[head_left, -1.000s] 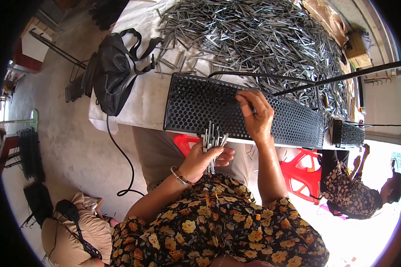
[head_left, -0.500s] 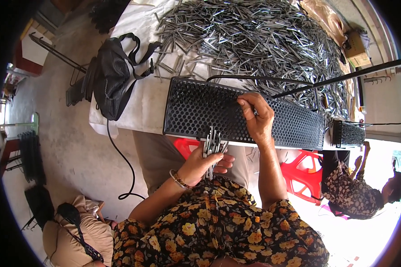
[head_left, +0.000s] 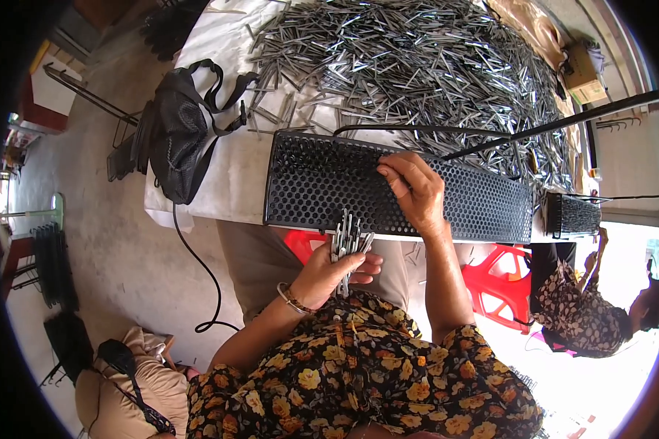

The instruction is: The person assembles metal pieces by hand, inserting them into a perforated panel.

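My left hand [head_left: 319,276] is closed round a bundle of thin metal strips [head_left: 348,235], their upper ends fanned out just in front of the black perforated panel [head_left: 476,207]. The long panel lies along the table's near edge and is full of round holes. Dark strips stand in holes toward its upper left part. My right hand [head_left: 422,192] is over the middle of the panel, thumb and fingertips pinched together at its surface. Whatever those fingertips hold, if anything, is too small to make out.
A big heap of loose metal strips [head_left: 417,73] covers the table [head_left: 227,172] behind the panel. Black rods [head_left: 556,126] cross above it. On the left lies a black bag [head_left: 179,135] with a cord hanging down. Red stools [head_left: 496,278] stand below; another person [head_left: 586,311] works at right.
My right hand has shifted slightly left along the panel, still pinched. My left hand keeps the bundle in almost the same place. The view has moved a little.
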